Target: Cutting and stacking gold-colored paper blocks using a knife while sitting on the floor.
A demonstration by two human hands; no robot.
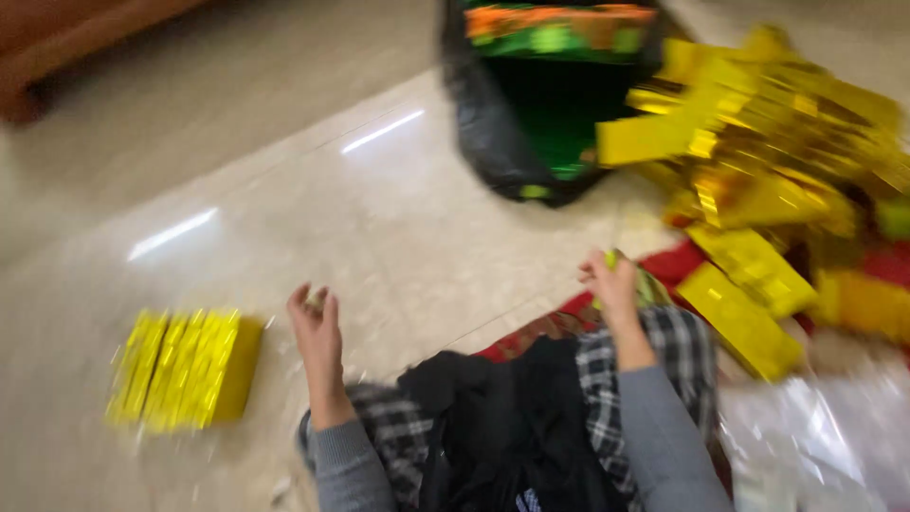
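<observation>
whole view: motion blur smears everything you see; no fine detail can be told.
left hand: your fingers curl on something small and pale; too blurred to tell what, or whether it is gripped.
right hand: a bit of yellow-green shows at your fingers; its kind cannot be told.
gold pile: single pieces run together; the right edge cuts it off.
black bag: its top is cut by the upper edge; the green inside is unreadable.
gold stack: the count of pieces is lost in blur.
plastic: cut off at the bottom right corner.
sleeves: your arms leave by the lower edge.
</observation>
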